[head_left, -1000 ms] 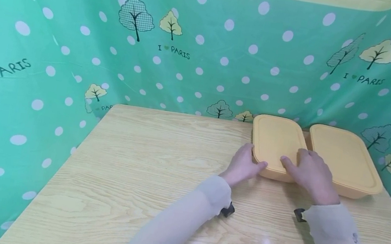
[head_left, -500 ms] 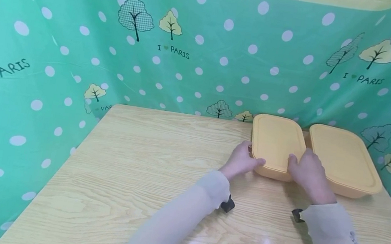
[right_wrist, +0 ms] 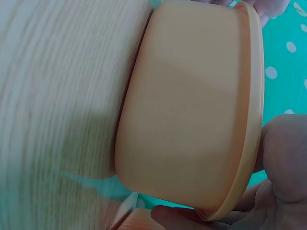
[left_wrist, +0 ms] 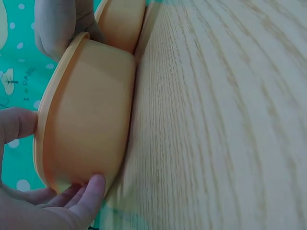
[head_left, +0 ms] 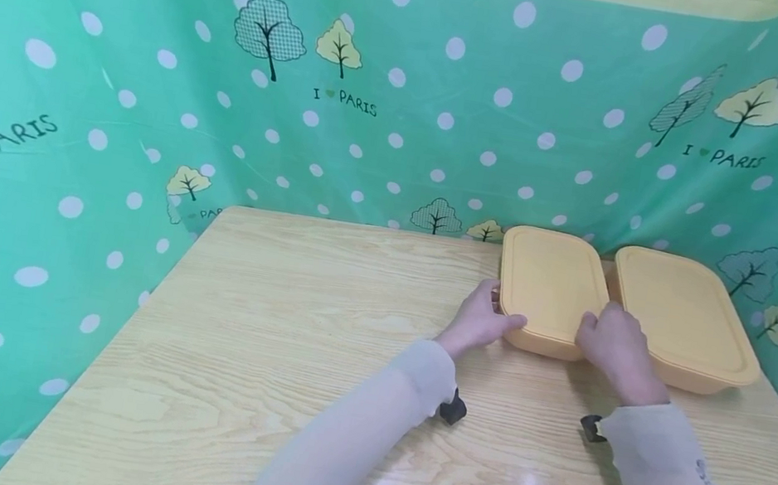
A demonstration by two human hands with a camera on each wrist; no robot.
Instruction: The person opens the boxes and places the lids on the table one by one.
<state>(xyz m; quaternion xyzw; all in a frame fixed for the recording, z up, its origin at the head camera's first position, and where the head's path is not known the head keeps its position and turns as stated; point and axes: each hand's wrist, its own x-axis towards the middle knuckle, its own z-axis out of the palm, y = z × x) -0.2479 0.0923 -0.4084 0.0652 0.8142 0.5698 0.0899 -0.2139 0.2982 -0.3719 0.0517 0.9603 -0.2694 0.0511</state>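
A pale orange lidded plastic container (head_left: 553, 280) sits on the table at the back right, with its lid on. My left hand (head_left: 479, 320) grips its front left corner, thumb on the lid's rim and fingers along the side wall. In the left wrist view, fingertips (left_wrist: 96, 184) press against the container wall (left_wrist: 91, 110). My right hand (head_left: 618, 350) holds the front right corner, its thumb at the lid's edge. The right wrist view shows the container's front wall (right_wrist: 182, 100) and right-hand fingers (right_wrist: 180, 218) around the corner, partly hidden by the rim.
A wider container (head_left: 684, 308) of the same colour, also lidded, stands just right of the first, with a narrow gap between them. Behind the wood-grain table (head_left: 268, 342) hangs a green dotted curtain (head_left: 411, 95), close to both containers; it also runs along the left side.
My right thumb has slid rightward from the top of the lid to its edge. The left hand has shifted slightly left. The containers have hardly moved.
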